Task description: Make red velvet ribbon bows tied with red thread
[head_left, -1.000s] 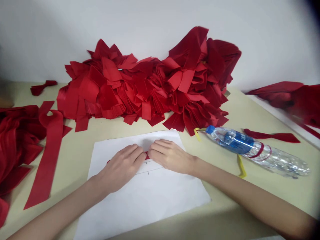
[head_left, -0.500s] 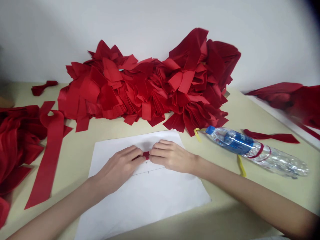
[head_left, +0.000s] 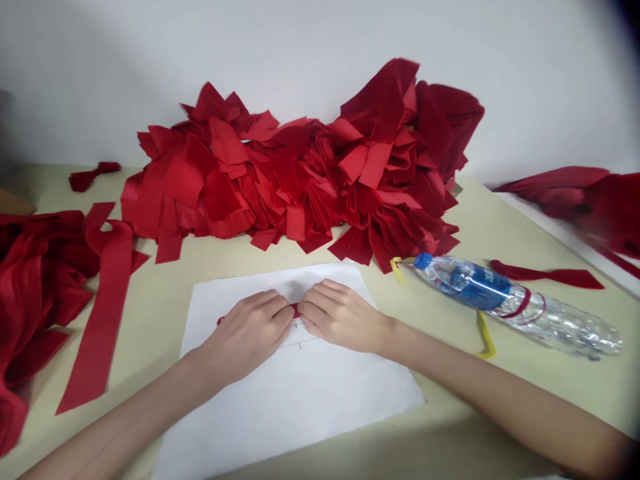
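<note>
A strip of red ribbon [head_left: 295, 310] lies over the marked lines on a white sheet of paper [head_left: 300, 407]. My left hand [head_left: 253, 330] is closed on it, fingers curled and pressed together, and a bit of red shows past the hand's far left side. Close beside it, my right hand [head_left: 340, 313] also pinches the ribbon, its fingers bent down onto the paper. Only a short red stretch shows between the two hands; the rest of the ribbon is hidden beneath them.
Behind the paper, a large heap of red ribbon pieces [head_left: 295, 180] leans near the wall. More red ribbon [head_left: 40, 280] lies at left, with a looped ribbon [head_left: 110, 300]. To the right rests a plastic bottle [head_left: 545, 313] with a blue cap, near a folded red ribbon [head_left: 550, 274].
My left hand has slid slightly right, narrowing the gap between the hands. Red now shows at its left side. The view has shifted a little.
</note>
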Available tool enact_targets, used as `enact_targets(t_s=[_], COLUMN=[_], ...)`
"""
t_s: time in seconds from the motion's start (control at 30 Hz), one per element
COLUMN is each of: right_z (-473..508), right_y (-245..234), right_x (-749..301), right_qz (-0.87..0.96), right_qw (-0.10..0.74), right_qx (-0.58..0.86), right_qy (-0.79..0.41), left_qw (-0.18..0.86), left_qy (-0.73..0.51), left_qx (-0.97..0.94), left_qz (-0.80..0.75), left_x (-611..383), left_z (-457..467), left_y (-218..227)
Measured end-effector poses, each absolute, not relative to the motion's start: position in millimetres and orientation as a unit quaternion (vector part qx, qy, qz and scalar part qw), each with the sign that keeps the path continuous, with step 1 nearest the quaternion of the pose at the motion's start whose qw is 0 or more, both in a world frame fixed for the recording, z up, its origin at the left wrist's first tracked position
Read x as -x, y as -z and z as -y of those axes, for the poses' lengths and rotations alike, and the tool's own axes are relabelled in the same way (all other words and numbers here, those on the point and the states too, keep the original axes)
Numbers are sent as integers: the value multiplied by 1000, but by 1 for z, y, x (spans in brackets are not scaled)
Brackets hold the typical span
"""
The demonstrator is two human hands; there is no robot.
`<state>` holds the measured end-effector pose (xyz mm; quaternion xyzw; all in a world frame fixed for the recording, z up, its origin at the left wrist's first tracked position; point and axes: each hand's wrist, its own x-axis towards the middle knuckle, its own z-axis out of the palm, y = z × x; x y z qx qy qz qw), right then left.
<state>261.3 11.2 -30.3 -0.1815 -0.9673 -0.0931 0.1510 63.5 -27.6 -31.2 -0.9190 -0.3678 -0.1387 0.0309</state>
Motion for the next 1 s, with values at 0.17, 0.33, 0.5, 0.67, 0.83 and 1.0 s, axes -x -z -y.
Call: enact_targets(t_s=[0.17, 0.33, 0.5, 0.67, 0.83, 1.0], right_z=[-13, -16, -24, -35, -40, -43], right_y=[27, 25, 17, 5, 1, -7], right_x=[-261, -257, -253, -253, -253, -253], right_qz=[967, 971, 977, 974, 969, 927], right_qw=[155, 123, 86, 58, 57, 30], right_qx=[196, 193, 187, 202, 207, 207], right_qy=[48, 72, 46, -79, -125, -312], left_qw=[-18, -132, -143, -171, -172, -260], left_qy=[159, 186, 180, 161, 113, 64], left_qx=[907, 871, 862, 841, 853, 847], left_qz=[389, 435, 452, 487, 480, 458], left_x=[-63, -63, -64, -64, -63, -54], left_z=[24, 22, 21, 14, 11, 12], left_y=[32, 25, 21, 18, 12, -1])
